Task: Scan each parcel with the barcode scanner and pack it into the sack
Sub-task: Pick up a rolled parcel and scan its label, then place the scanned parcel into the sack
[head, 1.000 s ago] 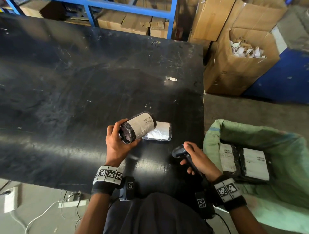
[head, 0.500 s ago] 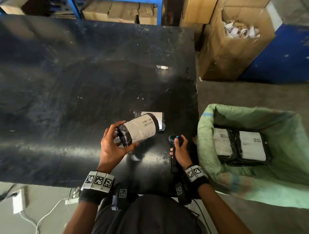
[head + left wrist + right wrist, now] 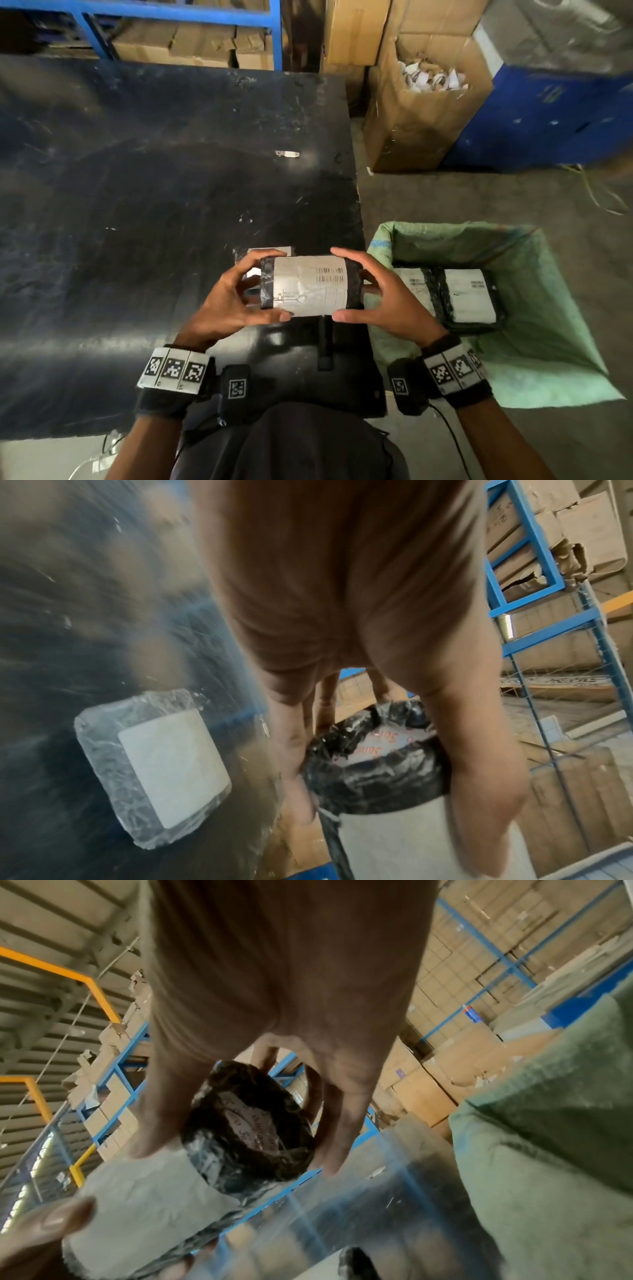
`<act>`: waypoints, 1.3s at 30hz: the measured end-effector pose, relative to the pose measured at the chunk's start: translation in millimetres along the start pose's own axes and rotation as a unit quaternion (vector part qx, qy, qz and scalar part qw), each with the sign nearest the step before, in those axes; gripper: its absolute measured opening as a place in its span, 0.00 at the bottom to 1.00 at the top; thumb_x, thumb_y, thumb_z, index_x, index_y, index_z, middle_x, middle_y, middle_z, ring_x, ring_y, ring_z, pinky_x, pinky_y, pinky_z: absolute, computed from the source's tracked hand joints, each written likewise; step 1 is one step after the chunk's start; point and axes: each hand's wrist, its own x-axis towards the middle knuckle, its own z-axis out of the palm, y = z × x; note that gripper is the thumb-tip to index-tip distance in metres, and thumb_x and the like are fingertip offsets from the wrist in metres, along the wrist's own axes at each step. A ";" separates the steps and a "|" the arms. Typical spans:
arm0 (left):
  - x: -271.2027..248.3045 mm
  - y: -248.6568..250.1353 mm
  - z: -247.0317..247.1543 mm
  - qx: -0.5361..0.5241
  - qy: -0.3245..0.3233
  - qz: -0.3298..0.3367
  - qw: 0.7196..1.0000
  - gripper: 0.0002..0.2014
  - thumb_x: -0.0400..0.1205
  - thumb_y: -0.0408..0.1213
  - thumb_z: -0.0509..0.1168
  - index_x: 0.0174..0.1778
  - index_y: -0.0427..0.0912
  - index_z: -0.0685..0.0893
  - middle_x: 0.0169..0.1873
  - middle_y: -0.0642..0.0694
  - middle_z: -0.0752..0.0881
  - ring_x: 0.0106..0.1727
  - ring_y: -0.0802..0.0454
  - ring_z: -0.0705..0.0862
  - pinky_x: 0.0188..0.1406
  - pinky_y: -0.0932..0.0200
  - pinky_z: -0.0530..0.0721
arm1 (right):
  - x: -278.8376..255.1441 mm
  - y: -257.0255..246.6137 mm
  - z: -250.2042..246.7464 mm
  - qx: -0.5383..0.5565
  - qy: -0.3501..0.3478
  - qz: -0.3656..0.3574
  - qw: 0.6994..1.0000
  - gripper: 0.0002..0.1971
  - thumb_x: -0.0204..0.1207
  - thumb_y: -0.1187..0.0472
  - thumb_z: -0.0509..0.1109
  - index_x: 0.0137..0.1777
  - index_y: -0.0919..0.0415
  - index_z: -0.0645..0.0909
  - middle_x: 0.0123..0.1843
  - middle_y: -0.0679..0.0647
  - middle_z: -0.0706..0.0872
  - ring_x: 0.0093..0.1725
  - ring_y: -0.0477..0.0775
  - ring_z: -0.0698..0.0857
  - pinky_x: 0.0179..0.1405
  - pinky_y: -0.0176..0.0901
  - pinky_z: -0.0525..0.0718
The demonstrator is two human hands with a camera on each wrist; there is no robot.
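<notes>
From the head view, the person had the cylinder parcel (image 3: 310,286) up off the worktop (image 3: 137,205), left hand (image 3: 227,303) and right hand (image 3: 383,305) each curled round one black-wrapped end, label and barcode facing up. The scanner (image 3: 324,346) lay on the worktop right under it, nobody holding it, so this looked like the hand-off toward the green sack (image 3: 548,308) just to the right, where two parcels (image 3: 469,294) already sat. Left wrist view: fingers (image 3: 479,764) gripped the crinkly end, and a flat parcel (image 3: 154,764) waited on the worktop. Right wrist view: same grip, sack edge (image 3: 548,1123) close by. Next move probably needed a clean drop.
</notes>
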 end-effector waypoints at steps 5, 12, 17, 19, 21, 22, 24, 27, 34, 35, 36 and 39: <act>28.2 9.6 25.0 0.012 -0.039 -0.001 0.999 0.42 0.63 0.24 0.86 0.73 0.46 0.78 0.69 0.48 0.82 0.69 0.43 0.85 0.59 0.48 0.90 | -12.0 3.0 -31.7 -0.013 0.033 0.015 0.999 0.42 0.61 0.56 0.88 0.76 0.42 0.73 0.73 0.37 0.78 0.72 0.41 0.79 0.68 0.44 0.84; 84.7 2.0 86.0 0.096 -0.102 -0.005 0.990 0.39 0.74 0.47 0.81 0.81 0.55 0.71 0.68 0.60 0.82 0.72 0.63 0.80 0.69 0.68 0.79 | -45.8 30.5 -104.0 0.026 0.053 0.099 0.993 0.40 0.61 0.62 0.88 0.73 0.44 0.77 0.72 0.40 0.81 0.70 0.42 0.82 0.61 0.39 0.86; 133.0 -39.3 153.1 0.298 -0.012 0.077 0.951 0.34 0.84 0.58 0.59 0.85 0.47 0.66 0.82 0.47 0.70 0.85 0.64 0.58 0.85 0.60 0.60 | -63.0 90.5 -178.8 0.040 0.042 0.187 0.981 0.41 0.58 0.67 0.88 0.72 0.49 0.78 0.69 0.47 0.84 0.69 0.49 0.84 0.63 0.47 0.86; 146.7 -57.3 182.5 0.385 0.005 0.062 0.921 0.39 0.84 0.58 0.54 0.87 0.37 0.61 0.88 0.38 0.59 0.90 0.45 0.49 0.89 0.44 0.55 | -56.3 122.1 -196.8 0.021 0.038 0.211 0.976 0.42 0.58 0.69 0.88 0.72 0.50 0.78 0.69 0.50 0.84 0.68 0.50 0.85 0.65 0.45 0.85; 156.6 -68.2 206.9 0.437 0.009 0.058 0.897 0.40 0.84 0.53 0.56 0.88 0.33 0.56 0.89 0.35 0.51 0.90 0.39 0.44 0.89 0.42 0.52 | -42.9 150.7 -205.2 -0.011 0.042 0.234 0.971 0.41 0.56 0.68 0.88 0.70 0.46 0.78 0.68 0.48 0.84 0.67 0.46 0.84 0.64 0.36 0.82; 159.8 -71.2 216.3 0.458 0.005 0.063 0.887 0.40 0.85 0.51 0.58 0.88 0.32 0.53 0.89 0.35 0.48 0.90 0.39 0.42 0.89 0.42 0.51 | -34.7 163.2 -206.7 -0.029 0.045 0.242 0.969 0.41 0.56 0.67 0.88 0.69 0.44 0.79 0.68 0.47 0.84 0.67 0.45 0.84 0.62 0.32 0.81; 165.2 -76.9 226.9 0.488 0.002 0.065 0.870 0.41 0.84 0.49 0.59 0.88 0.31 0.51 0.89 0.35 0.45 0.90 0.40 0.41 0.89 0.40 0.53 | -17.1 186.4 -204.9 -0.044 0.052 0.248 0.966 0.41 0.56 0.68 0.88 0.69 0.47 0.78 0.68 0.50 0.83 0.67 0.48 0.83 0.60 0.29 0.80; 168.5 -82.4 230.4 0.488 0.003 0.047 0.871 0.42 0.84 0.48 0.60 0.89 0.32 0.49 0.89 0.35 0.42 0.90 0.41 0.38 0.89 0.40 0.52 | 6.2 211.8 -196.0 -0.031 0.069 0.277 0.958 0.41 0.58 0.74 0.85 0.72 0.55 0.76 0.66 0.56 0.83 0.66 0.57 0.83 0.64 0.44 0.84; 169.0 -88.9 222.9 0.469 -0.006 0.073 0.880 0.41 0.83 0.44 0.62 0.89 0.32 0.50 0.89 0.34 0.41 0.90 0.40 0.37 0.89 0.38 0.52 | 28.7 240.1 -168.9 -0.079 0.110 0.336 0.932 0.46 0.60 0.73 0.83 0.76 0.56 0.66 0.67 0.60 0.80 0.69 0.63 0.81 0.66 0.56 0.82; 169.8 -89.5 222.6 0.467 -0.009 0.072 0.881 0.41 0.83 0.44 0.61 0.89 0.33 0.50 0.89 0.34 0.41 0.90 0.40 0.37 0.89 0.37 0.52 | 28.2 238.3 -166.4 -0.085 0.115 0.340 0.929 0.47 0.60 0.73 0.82 0.77 0.55 0.64 0.68 0.61 0.81 0.68 0.64 0.81 0.65 0.57 0.83; 170.6 -90.1 222.3 0.463 -0.013 0.073 0.883 0.41 0.83 0.45 0.61 0.89 0.33 0.50 0.89 0.35 0.40 0.90 0.40 0.36 0.89 0.38 0.52 | 26.9 234.8 -164.9 -0.095 0.121 0.345 0.926 0.48 0.60 0.72 0.82 0.78 0.53 0.63 0.67 0.62 0.82 0.67 0.65 0.82 0.63 0.58 0.84; 173.0 -88.5 217.5 0.418 -0.044 0.079 0.904 0.40 0.85 0.46 0.62 0.89 0.37 0.51 0.89 0.38 0.38 0.90 0.44 0.34 0.90 0.42 0.49 | 19.5 209.6 -165.8 -0.133 0.139 0.363 0.912 0.48 0.61 0.72 0.81 0.79 0.51 0.62 0.66 0.62 0.83 0.64 0.65 0.84 0.58 0.53 0.85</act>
